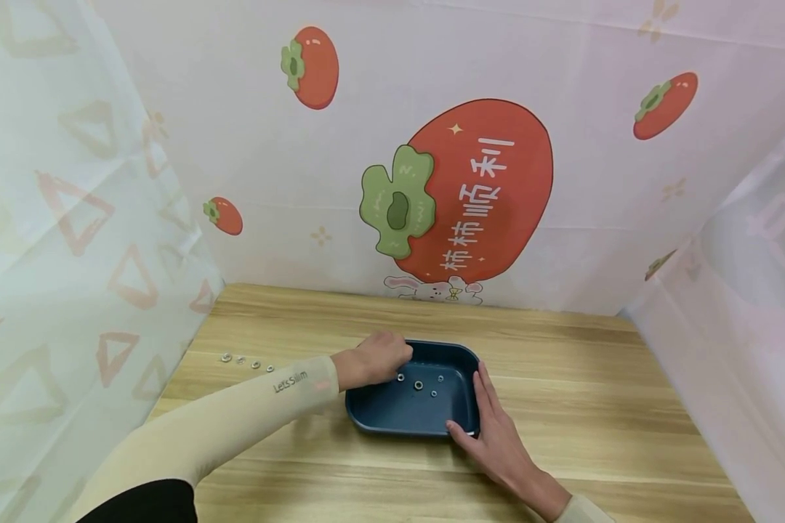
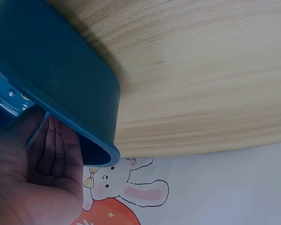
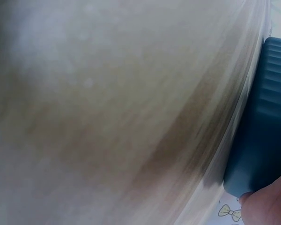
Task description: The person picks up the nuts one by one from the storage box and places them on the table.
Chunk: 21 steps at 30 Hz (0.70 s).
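You're resting right hand (image 1: 500, 439) around near right corner of blue tray (image 1: 392, 415), thumb spread apart from fingers. Tray is sitting on wooden table (image 1: 582, 392), four nuts (image 1: 419, 386) showing inside. Left hand (image 1: 378, 357) is dipping bent fingers into far left; can't tell whether they're pinching anything. Beyond left forearm (image 1: 235, 425), four more nuts (image 1: 256, 365) are lying in row.

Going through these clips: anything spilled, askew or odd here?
Nothing looks spilled: four nuts lie in a row on the table, and more nuts sit inside the blue tray. Only the big printed persimmon looks odd: it lies sideways, its leafy cap facing left.
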Tool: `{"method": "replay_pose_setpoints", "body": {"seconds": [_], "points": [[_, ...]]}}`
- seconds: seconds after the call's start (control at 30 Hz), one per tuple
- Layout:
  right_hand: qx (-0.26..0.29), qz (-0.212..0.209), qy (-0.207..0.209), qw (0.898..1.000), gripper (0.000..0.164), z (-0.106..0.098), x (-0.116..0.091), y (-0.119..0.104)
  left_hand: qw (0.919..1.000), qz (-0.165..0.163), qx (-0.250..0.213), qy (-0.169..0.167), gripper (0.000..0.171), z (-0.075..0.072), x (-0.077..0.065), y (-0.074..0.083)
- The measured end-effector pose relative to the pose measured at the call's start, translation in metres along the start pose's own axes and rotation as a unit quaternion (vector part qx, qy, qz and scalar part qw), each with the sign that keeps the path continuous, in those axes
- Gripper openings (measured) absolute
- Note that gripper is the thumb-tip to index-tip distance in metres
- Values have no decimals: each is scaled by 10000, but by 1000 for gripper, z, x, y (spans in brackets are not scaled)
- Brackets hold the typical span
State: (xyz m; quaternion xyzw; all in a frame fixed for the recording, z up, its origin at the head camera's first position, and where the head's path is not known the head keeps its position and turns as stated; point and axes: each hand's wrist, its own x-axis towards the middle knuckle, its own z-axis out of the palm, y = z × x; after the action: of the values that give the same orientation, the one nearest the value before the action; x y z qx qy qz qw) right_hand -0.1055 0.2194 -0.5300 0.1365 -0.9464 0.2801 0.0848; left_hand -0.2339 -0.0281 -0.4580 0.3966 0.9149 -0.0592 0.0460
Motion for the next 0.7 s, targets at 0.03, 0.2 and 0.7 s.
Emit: {"method": "replay_pose_setpoints", "body": {"seconds": [0.03,0.2,0.7], "points": [[1,-1,-4,10000,96,0,0,0,10000,7,23,-6,11,1,1,1],[-8,-13,-5,10000,96,0,0,0,9997,69,184,-118,8,2,4,6],[-15,20,35,10000,97,1,-1,-1,9989,-61,137,-449,6,7,11,10]]}}
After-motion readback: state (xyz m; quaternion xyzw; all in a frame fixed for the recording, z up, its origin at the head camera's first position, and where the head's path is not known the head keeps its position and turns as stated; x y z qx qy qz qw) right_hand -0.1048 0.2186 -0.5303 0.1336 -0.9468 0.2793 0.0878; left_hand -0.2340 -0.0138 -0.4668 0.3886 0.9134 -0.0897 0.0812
